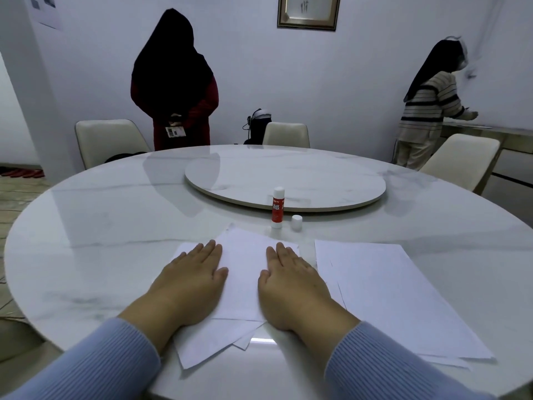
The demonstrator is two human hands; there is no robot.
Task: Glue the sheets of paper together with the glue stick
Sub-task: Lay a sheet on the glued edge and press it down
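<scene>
A small pile of white paper sheets (243,272) lies skewed on the round marble table, just in front of me. My left hand (191,280) presses flat on its left side and my right hand (291,281) presses flat on its right side, fingers straight. Beyond the pile stands a red-and-white glue stick (277,207), upright and uncapped. Its white cap (296,222) sits on the table just to its right. A second stack of white sheets (395,295) lies to the right of my right hand.
A round turntable (317,180) occupies the middle of the marble table (101,241). Cream chairs (108,140) stand around the far side. One person stands behind the table at the back left, another at a counter on the right.
</scene>
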